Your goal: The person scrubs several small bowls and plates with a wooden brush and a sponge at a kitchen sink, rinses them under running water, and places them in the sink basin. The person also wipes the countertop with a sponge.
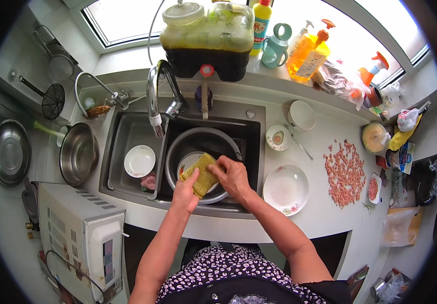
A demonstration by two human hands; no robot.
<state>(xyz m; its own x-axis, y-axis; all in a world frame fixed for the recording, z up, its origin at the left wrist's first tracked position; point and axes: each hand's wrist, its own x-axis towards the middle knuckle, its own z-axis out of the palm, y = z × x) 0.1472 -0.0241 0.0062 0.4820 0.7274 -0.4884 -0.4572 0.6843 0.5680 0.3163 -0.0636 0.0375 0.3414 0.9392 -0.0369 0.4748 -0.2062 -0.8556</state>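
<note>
My left hand grips a gold-coloured scouring sponge by its lower left edge, thumb on the upper face. The curled fingers of my right hand reach the sponge's right side; whether they pinch it is not clear. Both hands are over a round metal basin set in the right sink bowl. Beneath the sponge, a white dish with a red design lies in the basin, largely covered. The chrome faucet arches down between the two sink bowls.
The left sink bowl contains a white bowl and a pink cloth. Right of the sink are a large white plate, two smaller bowls, a spoon and scattered peanuts. A microwave stands front left.
</note>
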